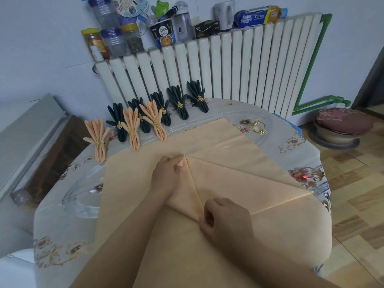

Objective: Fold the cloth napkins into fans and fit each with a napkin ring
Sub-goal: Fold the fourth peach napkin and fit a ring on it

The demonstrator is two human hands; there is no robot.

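Eight ringed fans point(145, 119), three peach and five dark, are lined up at the table's point(291, 159) far left. At centre, a peach napkin point(239, 175) is being folded: one corner is pinched by the left hand point(166, 175), a fold is gripped by the right hand point(222, 219). Spare rings point(259, 127) are left far right.

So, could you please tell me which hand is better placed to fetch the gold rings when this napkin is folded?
Probably the right hand: the gold rings lie at the table's far right, while the left hand pinches the napkin.
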